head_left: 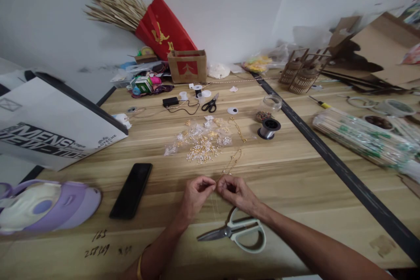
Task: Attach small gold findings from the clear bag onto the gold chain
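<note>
Wood-grain tabletop [167, 188], cluttered. Pale thread [215, 206] hangs beneath left hand [197, 194], fingertips pinched on it, presumably for fine control. Right hand [238, 192] pinched alongside; its hold too small to tell. Gold chain [239, 154] just beyond. Pale-handled scissors [226, 231] nearer the body, beads [201, 151] farther; both seemingly placed for easy reach.

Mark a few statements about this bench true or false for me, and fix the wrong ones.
1. The left hand and right hand have their fingertips close together. True.
2. The phone lies right of the green-handled scissors. False: it lies to their left.
3. A gold chain lies just beyond the right hand. True.
4. The black-handled scissors are in the left hand. False: they lie on the table, beyond the beads.
</note>
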Motion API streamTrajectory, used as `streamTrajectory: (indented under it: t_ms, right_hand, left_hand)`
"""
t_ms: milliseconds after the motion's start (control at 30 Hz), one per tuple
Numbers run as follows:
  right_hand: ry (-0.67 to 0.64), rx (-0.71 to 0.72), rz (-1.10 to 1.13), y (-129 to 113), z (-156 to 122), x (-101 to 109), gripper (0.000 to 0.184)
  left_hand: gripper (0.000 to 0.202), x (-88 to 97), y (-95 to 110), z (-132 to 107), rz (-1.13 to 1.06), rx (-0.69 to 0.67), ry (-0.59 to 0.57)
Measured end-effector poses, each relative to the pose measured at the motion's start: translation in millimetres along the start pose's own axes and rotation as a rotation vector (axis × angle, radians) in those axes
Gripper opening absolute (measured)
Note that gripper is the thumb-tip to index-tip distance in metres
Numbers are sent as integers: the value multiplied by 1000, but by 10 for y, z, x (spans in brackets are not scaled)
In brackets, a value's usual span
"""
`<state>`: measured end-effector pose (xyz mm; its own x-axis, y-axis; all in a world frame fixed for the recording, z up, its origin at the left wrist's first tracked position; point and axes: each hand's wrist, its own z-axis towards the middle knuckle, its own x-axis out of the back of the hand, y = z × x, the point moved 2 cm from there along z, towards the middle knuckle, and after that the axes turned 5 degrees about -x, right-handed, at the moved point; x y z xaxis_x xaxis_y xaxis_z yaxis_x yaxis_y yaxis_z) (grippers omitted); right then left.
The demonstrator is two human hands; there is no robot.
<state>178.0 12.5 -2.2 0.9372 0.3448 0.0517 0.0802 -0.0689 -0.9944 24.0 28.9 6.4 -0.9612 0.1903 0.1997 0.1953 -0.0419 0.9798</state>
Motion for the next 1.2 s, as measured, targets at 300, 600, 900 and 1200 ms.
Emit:
streamTrajectory:
  t_ms: [300,600,900,1200]
  right_hand:
    - [7,2,0,0,3,-1,20]
    - [7,15,-15,12,7,1,19]
    - [2,17,-21,33,11,9,21]
    - [18,11,-15,43,13,4,23]
  left_hand:
    - [4,0,-10,-3,14,-20,-4]
    - [3,-6,1,-9,3,-19,-1]
    - [2,0,3,-12,19,-33,-12]
    - [6,1,4,-15,10,-29,-26]
